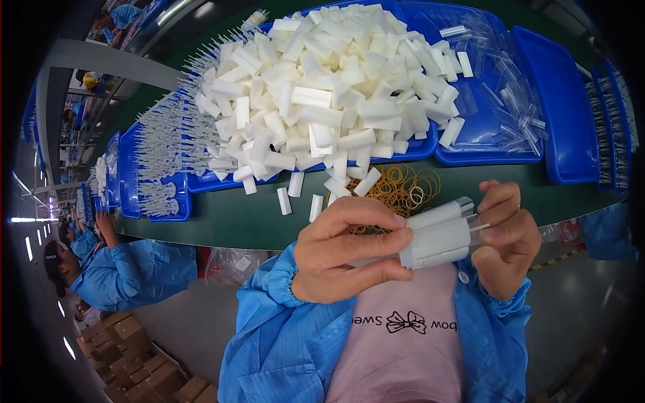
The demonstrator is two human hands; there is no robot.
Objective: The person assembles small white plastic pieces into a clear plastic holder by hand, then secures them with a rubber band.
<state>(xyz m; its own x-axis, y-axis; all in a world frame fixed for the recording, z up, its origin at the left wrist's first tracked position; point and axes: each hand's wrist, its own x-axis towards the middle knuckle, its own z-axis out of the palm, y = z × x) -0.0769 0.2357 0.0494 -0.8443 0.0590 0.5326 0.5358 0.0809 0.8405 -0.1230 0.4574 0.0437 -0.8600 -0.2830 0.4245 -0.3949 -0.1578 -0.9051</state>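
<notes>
In front of my chest, my left hand [356, 248] pinches the left end of a bundle of white cylinders [440, 238], thumb and fingers closed around it. Clear plastic shows around the bundle and at its right end. My right hand [504, 235] is at that end, its fingers bent around a clear plastic piece [478, 227] that juts from the bundle. How far the clear piece reaches inside is hidden. Just beyond my hands, a tangle of tan rubber bands [396, 189] lies on the green table [235, 218].
White foam-like pieces [316, 94] are heaped over a blue tray, with several loose on the table. Clear tubes lie in another blue tray [490, 158] at right. White spiky parts [171, 134] fill trays at left. Beyond them a co-worker in blue [127, 269] sits near cardboard boxes [138, 352].
</notes>
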